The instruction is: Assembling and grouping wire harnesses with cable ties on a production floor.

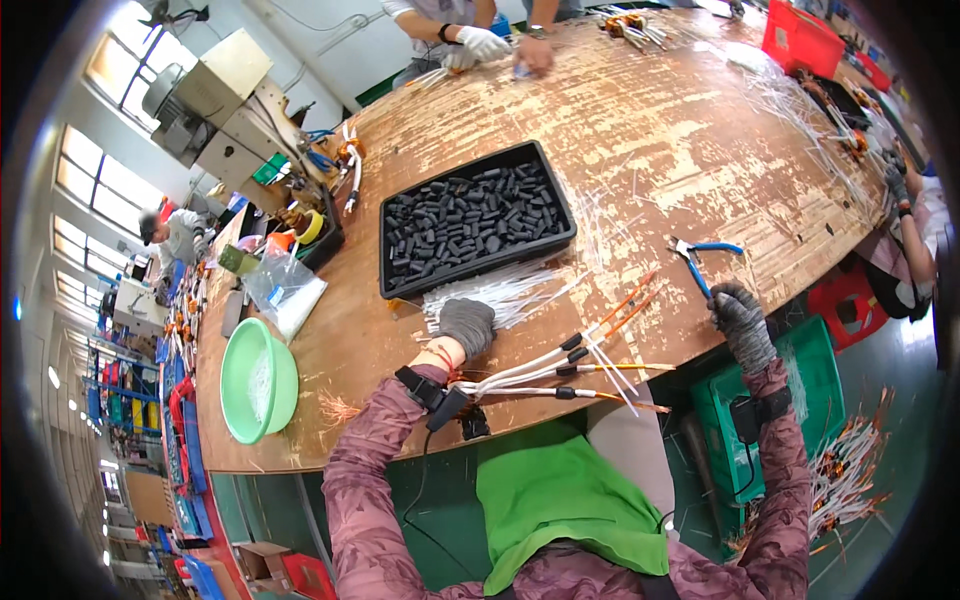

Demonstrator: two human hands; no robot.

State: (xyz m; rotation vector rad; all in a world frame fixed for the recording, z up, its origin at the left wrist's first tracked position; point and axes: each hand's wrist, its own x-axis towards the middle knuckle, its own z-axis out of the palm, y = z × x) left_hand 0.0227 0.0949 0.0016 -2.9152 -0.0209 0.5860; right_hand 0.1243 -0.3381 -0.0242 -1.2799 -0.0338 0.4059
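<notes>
My left hand (466, 325), in a grey glove, curls at the near edge of a pile of thin white plastic strips (510, 292) that look like cable ties. Its fingertips are hidden, so what it grips does not show. Beside that wrist lies a bundle of white-sleeved wires (520, 376) with short black tubes and orange and bare ends, fanned towards the right. At the table's right front edge my right hand (742, 322), also gloved, closes on one handle of blue-handled cutting pliers (684, 249). The pliers' handles are spread apart.
A black tray (387, 262) of small black cylinders stands mid-table. To the left are a green bowl (285, 392) and a clear plastic bag (290, 290). Green crates (722, 425) sit below at right, beside piled wires (845, 480). Co-workers' hands (484, 44) work across the table.
</notes>
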